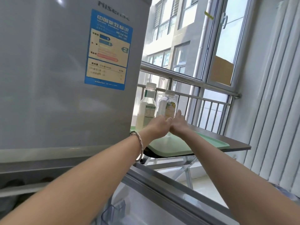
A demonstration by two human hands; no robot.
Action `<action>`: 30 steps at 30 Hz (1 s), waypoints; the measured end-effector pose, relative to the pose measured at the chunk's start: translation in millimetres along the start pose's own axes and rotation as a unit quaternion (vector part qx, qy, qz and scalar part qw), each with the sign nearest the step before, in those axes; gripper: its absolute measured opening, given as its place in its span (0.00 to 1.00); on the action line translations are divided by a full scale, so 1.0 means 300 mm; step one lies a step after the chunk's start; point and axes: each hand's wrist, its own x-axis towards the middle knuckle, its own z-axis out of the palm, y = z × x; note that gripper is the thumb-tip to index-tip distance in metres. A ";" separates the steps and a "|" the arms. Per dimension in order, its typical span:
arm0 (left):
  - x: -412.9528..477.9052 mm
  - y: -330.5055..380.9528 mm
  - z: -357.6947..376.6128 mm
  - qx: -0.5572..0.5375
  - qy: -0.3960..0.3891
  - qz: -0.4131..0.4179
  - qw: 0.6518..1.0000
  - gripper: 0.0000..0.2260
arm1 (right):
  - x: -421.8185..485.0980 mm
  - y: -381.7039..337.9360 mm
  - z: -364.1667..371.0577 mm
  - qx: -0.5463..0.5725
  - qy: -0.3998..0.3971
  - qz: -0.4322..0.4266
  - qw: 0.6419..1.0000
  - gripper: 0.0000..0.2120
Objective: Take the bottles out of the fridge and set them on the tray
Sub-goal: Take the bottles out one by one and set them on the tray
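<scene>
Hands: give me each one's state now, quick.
Left hand: at the clear bottle, grip cannot be told.
Right hand: same bottle, grip cannot be told.

A dark folding table (pixel 233 142) beside the fridge carries a pale green tray (pixel 175 148), whose near corner sticks out a little over the table's edge.
</scene>
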 end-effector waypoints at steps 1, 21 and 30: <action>-0.011 0.003 -0.012 0.027 0.011 0.013 0.999 0.18 | -0.013 0.001 -0.007 -0.005 0.044 -0.020 0.999 0.33; -0.674 -0.407 -0.460 0.321 -0.065 -0.167 0.930 0.10 | -0.732 -0.412 0.384 -0.082 -0.219 -0.218 0.947 0.09; -0.739 -0.815 -0.438 0.296 -0.043 -0.266 0.916 0.12 | -0.776 -0.441 0.891 -0.116 -0.381 -0.260 0.879 0.16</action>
